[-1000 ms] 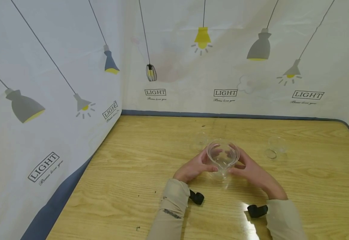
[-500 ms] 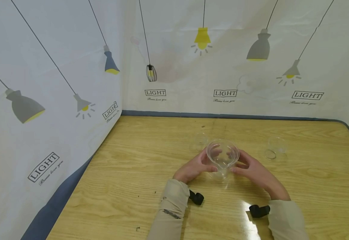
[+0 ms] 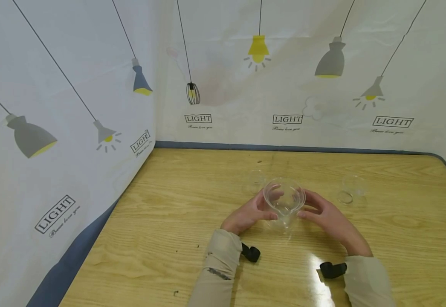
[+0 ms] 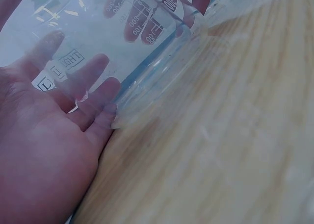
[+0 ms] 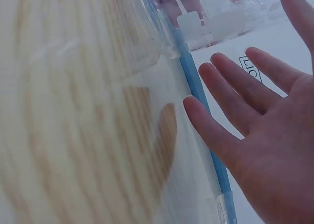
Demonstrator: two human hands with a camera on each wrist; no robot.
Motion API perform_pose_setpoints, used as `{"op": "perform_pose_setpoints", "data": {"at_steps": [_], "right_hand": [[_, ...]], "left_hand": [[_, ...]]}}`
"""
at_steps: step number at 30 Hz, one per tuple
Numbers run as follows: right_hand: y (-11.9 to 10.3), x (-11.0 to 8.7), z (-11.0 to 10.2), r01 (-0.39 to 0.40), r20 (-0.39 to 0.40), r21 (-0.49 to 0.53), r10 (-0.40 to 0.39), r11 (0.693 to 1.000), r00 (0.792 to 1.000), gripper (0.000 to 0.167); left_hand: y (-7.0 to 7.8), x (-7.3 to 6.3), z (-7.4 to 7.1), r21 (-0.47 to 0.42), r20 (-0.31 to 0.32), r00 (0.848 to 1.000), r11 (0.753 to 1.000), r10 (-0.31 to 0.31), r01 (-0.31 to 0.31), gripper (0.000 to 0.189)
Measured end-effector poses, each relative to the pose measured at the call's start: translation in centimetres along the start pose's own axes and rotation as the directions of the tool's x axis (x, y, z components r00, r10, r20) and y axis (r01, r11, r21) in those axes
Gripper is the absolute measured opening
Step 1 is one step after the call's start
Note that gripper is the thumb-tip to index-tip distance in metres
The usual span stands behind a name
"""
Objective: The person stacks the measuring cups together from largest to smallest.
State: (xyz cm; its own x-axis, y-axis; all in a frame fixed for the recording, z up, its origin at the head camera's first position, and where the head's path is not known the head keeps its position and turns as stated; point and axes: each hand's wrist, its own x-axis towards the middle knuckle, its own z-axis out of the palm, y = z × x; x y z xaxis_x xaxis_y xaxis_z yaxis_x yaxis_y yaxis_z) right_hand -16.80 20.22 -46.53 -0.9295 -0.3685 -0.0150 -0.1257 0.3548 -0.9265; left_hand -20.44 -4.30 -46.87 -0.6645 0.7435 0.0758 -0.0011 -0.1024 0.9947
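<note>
A clear measuring beaker (image 3: 284, 202) with a pouring lip stands on the wooden table, its printed graduations (image 4: 142, 18) showing in the left wrist view. My left hand (image 3: 247, 215) holds its left side, the thumb in front and the fingers spread round behind the wall. On the other side, my right hand (image 3: 330, 219) is close to the beaker. The right wrist view shows that hand (image 5: 274, 121) with fingers extended and spread, and a gap between the fingertips and the beaker's base (image 5: 196, 42).
Behind the beaker to the left is a small clear vessel (image 3: 256, 180). Another clear vessel (image 3: 354, 185), with a round rim, sits farther right. Lamp-printed sheeting (image 3: 230, 94) borders the table's back and left edges. Black wrist cameras (image 3: 251, 253) jut out from both sleeves.
My right hand has drawn slightly to the right, its thumb moving off the beaker's side. The left hand and the beaker have stayed in place.
</note>
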Motion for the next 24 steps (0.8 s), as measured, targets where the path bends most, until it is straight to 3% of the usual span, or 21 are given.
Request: {"op": "perform_pose_setpoints", "data": {"at_steps": [13, 24], "right_hand": [[0.64, -0.17, -0.64, 0.016, -0.115, -0.049, -0.021, 0.999, 0.993, 0.049], [0.31, -0.21, -0.62, 0.002, -0.127, -0.039, -0.007, 0.999, 0.992, 0.051]], "left_hand": [[0.13, -0.05, -0.07, 0.006, -0.005, 1.000, 1.000, -0.022, 0.022, 0.078], [0.13, -0.04, -0.05, 0.010, -0.003, 1.000, 1.000, -0.020, 0.020, 0.079]]}}
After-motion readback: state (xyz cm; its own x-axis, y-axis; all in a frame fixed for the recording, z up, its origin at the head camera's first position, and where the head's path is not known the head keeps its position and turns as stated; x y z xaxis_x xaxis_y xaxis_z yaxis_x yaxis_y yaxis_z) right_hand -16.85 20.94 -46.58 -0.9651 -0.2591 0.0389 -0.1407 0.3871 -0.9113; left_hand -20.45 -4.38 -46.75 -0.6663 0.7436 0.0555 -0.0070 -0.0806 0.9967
